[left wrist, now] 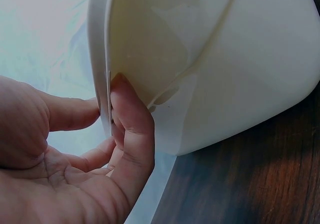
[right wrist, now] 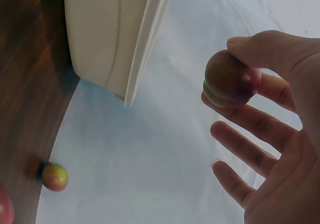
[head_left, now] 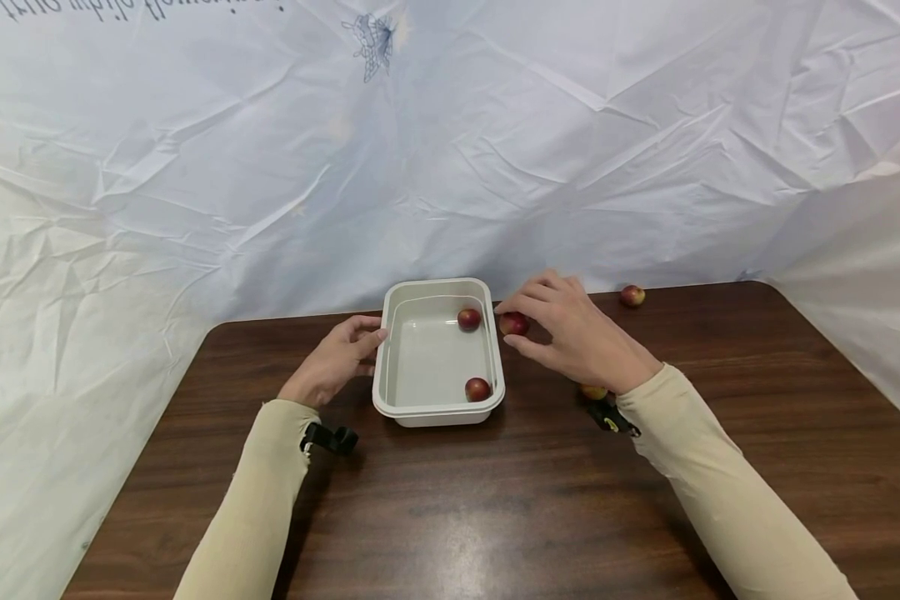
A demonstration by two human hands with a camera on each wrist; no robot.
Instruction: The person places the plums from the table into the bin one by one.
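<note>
A right hand (head_left: 570, 325) is pinching a small round fruit (right wrist: 230, 82) just beside a pale, rimmed container (head_left: 435, 358).
A glossy dark-red fruit (head_left: 477, 389) is lying in the container's near right corner; the left hand (head_left: 337, 358) is gripping the left rim between thumb and fingers; the pinched fruit, grooved, is showing deep red fading to dull green, near the right rim; a second red fruit (head_left: 468, 318) is sitting farther back inside; a red-yellow one (head_left: 632, 296) is resting by the table's (head_left: 450, 500) far edge.

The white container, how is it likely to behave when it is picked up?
Probably stiff: the white container shows no bending where the left hand holds its rim. The two round fruits inside may roll if it tilts.
</note>
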